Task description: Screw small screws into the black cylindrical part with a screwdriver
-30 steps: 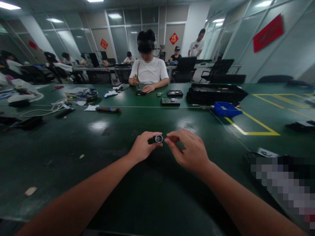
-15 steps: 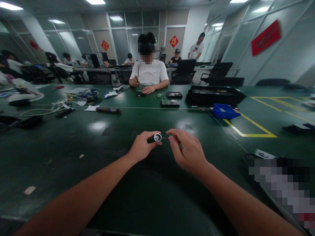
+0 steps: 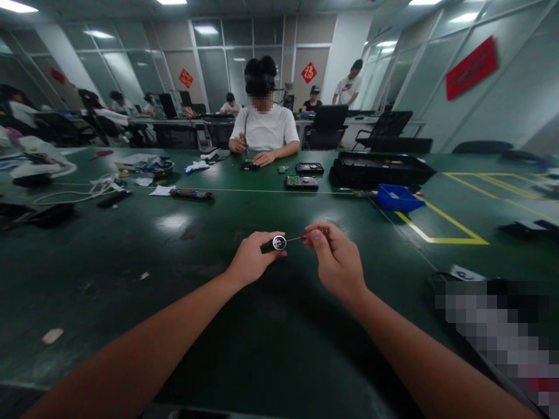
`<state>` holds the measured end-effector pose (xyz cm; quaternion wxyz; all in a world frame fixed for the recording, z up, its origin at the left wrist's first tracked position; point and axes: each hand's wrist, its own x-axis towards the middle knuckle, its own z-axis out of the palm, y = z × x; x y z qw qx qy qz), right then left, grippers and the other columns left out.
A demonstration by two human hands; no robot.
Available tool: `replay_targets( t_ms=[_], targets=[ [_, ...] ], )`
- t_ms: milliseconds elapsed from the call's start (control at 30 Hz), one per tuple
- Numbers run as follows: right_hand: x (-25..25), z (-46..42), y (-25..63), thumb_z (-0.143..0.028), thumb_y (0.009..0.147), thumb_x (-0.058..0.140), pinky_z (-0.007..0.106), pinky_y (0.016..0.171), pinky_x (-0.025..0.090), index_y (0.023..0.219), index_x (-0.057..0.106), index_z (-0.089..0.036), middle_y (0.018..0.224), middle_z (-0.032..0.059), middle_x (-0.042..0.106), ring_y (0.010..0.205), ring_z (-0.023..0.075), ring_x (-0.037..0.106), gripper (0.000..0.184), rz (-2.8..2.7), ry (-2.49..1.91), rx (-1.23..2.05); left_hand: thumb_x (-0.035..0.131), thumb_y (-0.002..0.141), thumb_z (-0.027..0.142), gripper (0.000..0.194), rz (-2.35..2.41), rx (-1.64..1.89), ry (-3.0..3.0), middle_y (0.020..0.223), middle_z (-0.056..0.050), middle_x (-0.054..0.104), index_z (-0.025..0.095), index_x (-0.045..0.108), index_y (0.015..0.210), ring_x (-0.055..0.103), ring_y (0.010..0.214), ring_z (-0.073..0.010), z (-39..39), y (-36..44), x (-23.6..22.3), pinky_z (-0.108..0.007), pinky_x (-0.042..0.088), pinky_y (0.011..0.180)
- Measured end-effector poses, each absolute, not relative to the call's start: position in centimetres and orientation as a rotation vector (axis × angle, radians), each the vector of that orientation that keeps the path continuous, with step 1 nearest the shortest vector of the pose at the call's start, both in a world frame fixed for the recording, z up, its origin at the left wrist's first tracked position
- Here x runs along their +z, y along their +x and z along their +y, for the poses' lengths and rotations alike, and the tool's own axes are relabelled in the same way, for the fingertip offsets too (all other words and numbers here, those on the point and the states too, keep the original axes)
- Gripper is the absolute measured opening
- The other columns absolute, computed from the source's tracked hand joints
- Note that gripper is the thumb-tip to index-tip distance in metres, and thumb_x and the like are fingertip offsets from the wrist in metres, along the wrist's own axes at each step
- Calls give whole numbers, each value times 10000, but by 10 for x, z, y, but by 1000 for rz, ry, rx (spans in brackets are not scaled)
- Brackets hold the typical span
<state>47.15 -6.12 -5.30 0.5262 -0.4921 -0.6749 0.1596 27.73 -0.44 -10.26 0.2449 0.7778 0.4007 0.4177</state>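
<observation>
My left hand (image 3: pixel 252 258) pinches a small round silver part (image 3: pixel 279 242) between thumb and fingers, just above the green table (image 3: pixel 183 273). My right hand (image 3: pixel 336 261) is closed around a thin screwdriver (image 3: pixel 301 237), whose metal tip points left and touches the round part. Both hands are at the middle of the view, a little apart.
A person in a white shirt (image 3: pixel 264 128) works across the table with small boards (image 3: pixel 302 181). A blue bin (image 3: pixel 396 197) and a black tray (image 3: pixel 379 166) stand at the right. Cables and tools (image 3: pixel 109 186) lie at the left. A yellow floor-line marking (image 3: pixel 441 224) is at the right.
My right hand has drawn back to the right and up a little, showing more of the screwdriver shaft. My left hand and the round part stay nearly in place.
</observation>
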Motion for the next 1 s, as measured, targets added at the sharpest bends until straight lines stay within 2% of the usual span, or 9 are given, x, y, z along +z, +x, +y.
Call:
replay_targets(
  t_ms=[167,233,433,733,800,933,1000],
  targets=[
    [-61,-44,477,-405,971,495,351,713,542,961,627,-183,827,48,668,733,174,649,258,-1309,-1097,687,801,779,256,420,1072,1179,2177,1192,-40,724,268,700,1187,621,1135,-239,-2,275,-101,-428,448,1018],
    [-63,-38,481,-428,963,492,344,658,540,909,613,-186,787,41,645,696,173,633,276,-1218,-1086,816,800,782,266,414,1092,1154,2203,1187,-40,725,260,702,1184,621,1131,-239,-3,275,-99,-425,455,1005],
    [-59,-42,482,-394,989,462,337,697,514,946,602,-202,809,33,648,717,163,618,241,-1343,-1152,539,786,797,249,402,1155,1118,2221,1186,-34,723,254,694,1189,623,1118,-233,-6,277,-96,-421,461,1002],
    [-57,-54,474,-355,1008,447,331,712,512,1017,592,-207,836,36,699,763,175,680,208,-1590,-1188,356,783,804,269,418,1143,1117,2223,1184,-30,724,263,686,1210,628,1110,-228,-6,273,-100,-408,467,989],
    [-54,-57,473,-350,992,490,314,690,501,993,611,-205,813,29,708,732,166,681,189,-1666,-1207,265,783,804,283,412,1132,1118,2226,1182,-28,726,265,689,1205,630,1108,-227,-6,273,-101,-404,467,988],
    [-50,-63,473,-421,901,642,283,566,438,801,626,-208,669,0,665,569,139,606,235,-1757,-1247,19,774,814,331,405,1101,1109,2224,1189,-24,724,269,689,1205,627,1116,-229,-6,272,-101,-404,465,992],
    [-49,-65,473,-386,915,621,283,567,437,844,628,-204,692,7,670,578,138,603,196,-1796,-1208,-29,769,818,340,406,1095,1113,2221,1190,-24,723,268,687,1209,626,1115,-229,-7,273,-101,-403,464,991]
  ],
)
